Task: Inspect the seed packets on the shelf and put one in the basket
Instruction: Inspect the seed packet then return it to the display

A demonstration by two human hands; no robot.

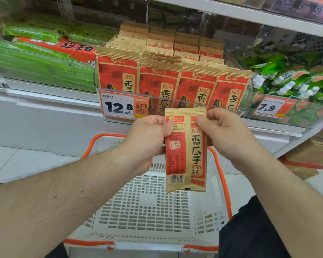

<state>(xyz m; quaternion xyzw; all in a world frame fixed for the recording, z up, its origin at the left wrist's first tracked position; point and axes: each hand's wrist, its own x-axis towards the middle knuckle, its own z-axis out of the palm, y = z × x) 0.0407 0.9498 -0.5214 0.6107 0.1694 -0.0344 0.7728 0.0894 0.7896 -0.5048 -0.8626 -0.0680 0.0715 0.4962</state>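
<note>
Held packet: a red-and-tan sunflower seed packet (186, 149) hangs upright above the basket, back face and barcode toward the camera, its top edge level with the shelf's clear front rail.
Left hand: the left hand (147, 138) pinches the packet's upper left edge, thumb on the front; the other fingers are curled behind the packet and hidden by it.
Right hand: the right hand (226, 135) pinches the upper right edge, thumb pressed on the front, fingers curled and partly hidden behind the packet.
Basket: a white perforated shopping basket (153, 207) with orange handles sits below the hands; the forearms cover its left and right sides, and its near rim is cut by the frame's bottom.
Shelf stock: rows of matching seed packets (158, 79) stand in a clear tray (175, 101); the back rows are only tops.
Price tags: one tag (117, 107) reads 12.8, another (268, 108) reads 7.9; the small print is illegible.
Neighbours: blurred green packs (41, 60) on the left, green-and-white pouches (291, 79) on the right, possibly drinks.
</note>
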